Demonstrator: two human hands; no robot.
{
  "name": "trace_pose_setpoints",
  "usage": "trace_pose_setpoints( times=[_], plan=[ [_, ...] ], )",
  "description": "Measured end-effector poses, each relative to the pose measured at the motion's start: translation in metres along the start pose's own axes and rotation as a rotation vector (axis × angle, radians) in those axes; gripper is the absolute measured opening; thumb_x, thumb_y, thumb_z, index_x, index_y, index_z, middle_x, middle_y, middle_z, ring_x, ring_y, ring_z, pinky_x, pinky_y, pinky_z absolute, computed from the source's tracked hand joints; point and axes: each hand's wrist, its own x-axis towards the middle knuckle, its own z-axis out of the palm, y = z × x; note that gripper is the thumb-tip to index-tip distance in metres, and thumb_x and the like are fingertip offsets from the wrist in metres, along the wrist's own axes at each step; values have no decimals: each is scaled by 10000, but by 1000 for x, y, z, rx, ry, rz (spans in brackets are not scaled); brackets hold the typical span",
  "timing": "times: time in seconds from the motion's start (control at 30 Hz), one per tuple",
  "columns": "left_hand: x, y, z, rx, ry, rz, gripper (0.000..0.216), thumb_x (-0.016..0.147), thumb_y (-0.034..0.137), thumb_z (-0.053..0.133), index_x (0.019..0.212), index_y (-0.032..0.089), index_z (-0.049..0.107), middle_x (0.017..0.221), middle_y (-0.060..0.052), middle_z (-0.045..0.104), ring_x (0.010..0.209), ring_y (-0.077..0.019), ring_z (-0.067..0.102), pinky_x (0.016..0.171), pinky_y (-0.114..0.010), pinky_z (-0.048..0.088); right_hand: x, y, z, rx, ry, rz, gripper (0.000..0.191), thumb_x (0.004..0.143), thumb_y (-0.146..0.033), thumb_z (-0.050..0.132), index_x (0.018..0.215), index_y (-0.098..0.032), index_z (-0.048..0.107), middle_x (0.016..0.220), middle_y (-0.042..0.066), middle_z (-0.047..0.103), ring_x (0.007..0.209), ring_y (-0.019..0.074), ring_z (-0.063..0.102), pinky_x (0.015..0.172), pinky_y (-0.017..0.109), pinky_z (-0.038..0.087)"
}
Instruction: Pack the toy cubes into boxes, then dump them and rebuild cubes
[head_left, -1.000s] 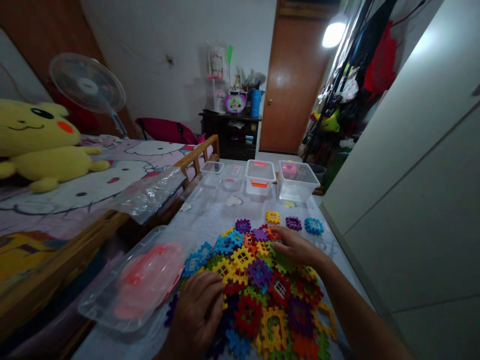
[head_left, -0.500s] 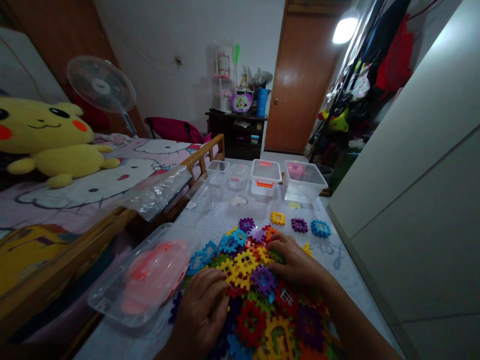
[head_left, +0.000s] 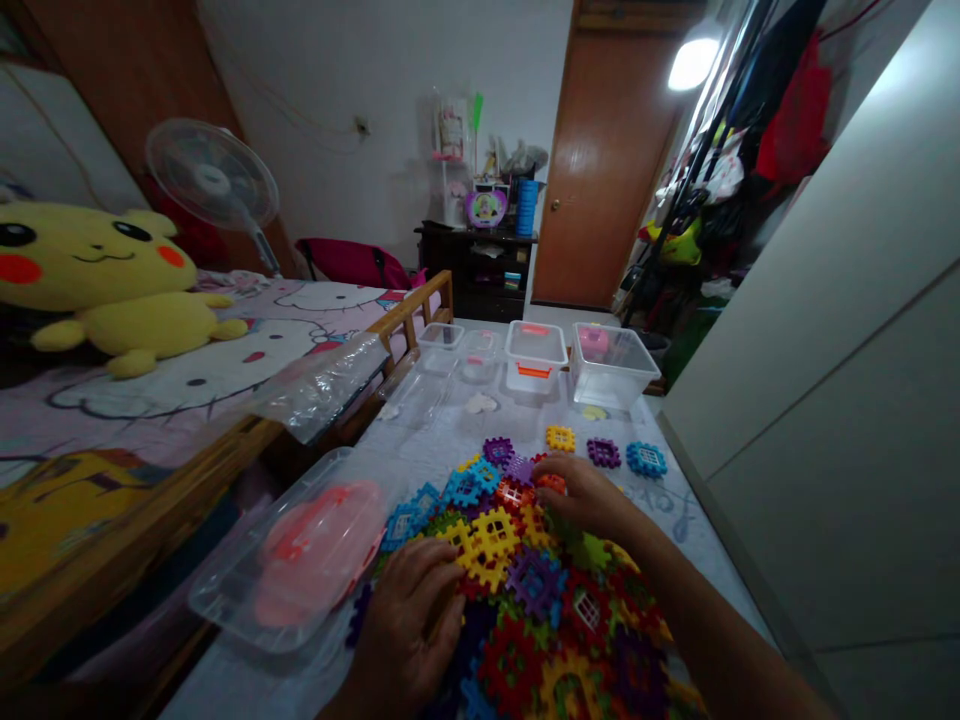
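A heap of coloured interlocking plastic tiles [head_left: 525,590] lies on the table in front of me. My left hand [head_left: 409,625] rests palm down on the heap's near left side, fingers curled over yellow and red tiles. My right hand [head_left: 589,495] reaches to the heap's far edge, its fingertips pinched on an orange tile [head_left: 551,482]. Beyond the heap, a yellow tile [head_left: 560,437], a purple tile [head_left: 603,452] and a blue tile [head_left: 646,458] lie apart in a row.
A clear lid with a pink handle [head_left: 304,550] lies left of the heap. Several clear plastic boxes [head_left: 611,362] stand at the table's far end. A bed with a wooden rail [head_left: 375,335] runs along the left; a white wall [head_left: 825,330] lines the right.
The view shifted slightly right and up. My right hand drew back a little into the heap, then reached forward again to the orange tile at the far edge. My left hand stayed put.
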Motion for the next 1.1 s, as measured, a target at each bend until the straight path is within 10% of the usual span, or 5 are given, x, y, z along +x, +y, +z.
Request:
trace_pose_setpoints(
  times=[0.2, 0.8, 1.1],
  plan=[
    [1, 0, 1, 4, 9, 6, 219, 855, 147, 582, 1052, 230, 629, 1083, -60, 668, 1047, -214, 623, 916, -376, 531, 37, -3, 18, -173, -54, 89, 410, 790, -273, 676, 1167, -112, 647, 1178, 181, 670, 1113, 293, 606, 946, 378, 437],
    [4, 3, -1, -8, 14, 6, 220, 855, 127, 568, 1044, 224, 624, 1054, -60, 668, 1026, -201, 621, 910, -351, 519, 99, 3, 29, -206, -138, -3, 293, 712, -112, 676, 991, -166, 747, 1098, 108, 732, 1025, 241, 656, 899, 289, 450],
    [3, 3, -3, -22, 22, 16, 247, 850, 119, 564, 1068, 225, 611, 1063, -69, 667, 1037, -210, 622, 914, -368, 523, 104, 31, 17, -110, -2, 121, 368, 905, -154, 509, 1253, -125, 626, 989, 75, 756, 836, 157, 684, 712, 222, 497]
  ],
)
